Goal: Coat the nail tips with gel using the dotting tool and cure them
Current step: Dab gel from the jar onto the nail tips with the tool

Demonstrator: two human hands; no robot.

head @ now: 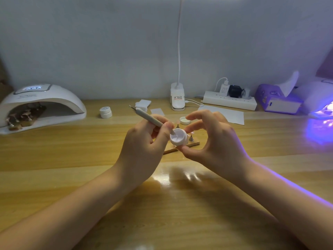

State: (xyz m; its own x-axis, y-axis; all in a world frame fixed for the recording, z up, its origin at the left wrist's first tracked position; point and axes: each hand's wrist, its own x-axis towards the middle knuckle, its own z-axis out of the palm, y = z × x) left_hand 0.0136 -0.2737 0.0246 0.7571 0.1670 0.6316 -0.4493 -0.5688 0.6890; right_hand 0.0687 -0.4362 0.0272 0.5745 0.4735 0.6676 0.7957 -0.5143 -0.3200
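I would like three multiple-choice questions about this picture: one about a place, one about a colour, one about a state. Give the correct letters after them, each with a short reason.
1. Where is the loose jar lid?
A. on the table behind the hands
B. inside the left lamp
C. on the power strip

2. What colour is the light from the lamp at the right edge?
A. green
B. purple
C. red

3. What is the state of the gel jar in the right hand?
A. capped
B. open, with the dotting tool dipped in
C. overturned

Answers: 1 A, the lid lies on the wood past the fingers. 2 B, a purple glow spills onto the table. 3 B, the left hand points the tool's tip into the uncovered jar.
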